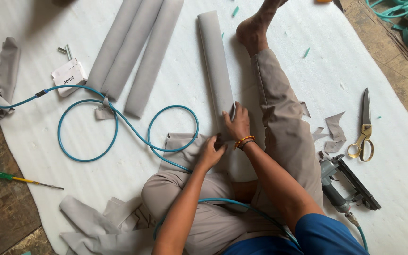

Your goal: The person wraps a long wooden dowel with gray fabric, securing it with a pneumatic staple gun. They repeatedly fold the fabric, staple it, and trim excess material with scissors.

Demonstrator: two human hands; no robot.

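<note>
Both hands at near end of grey padded strip (216, 71): right hand (238, 123) pinching fabric edge, left hand (210, 153) pressing flat, fingers together.

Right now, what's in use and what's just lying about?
In use: left hand and right hand on the near end of the grey pad; grey fabric under it.

Lying about: scissors, stapler, hose, three pads, screwdriver, scraps.

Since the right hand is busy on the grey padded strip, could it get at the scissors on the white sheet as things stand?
Probably yes: the scissors lie open on the white sheet to the right, beyond the bent leg, uncovered. The right hand would first have to release the padded strip.
</note>
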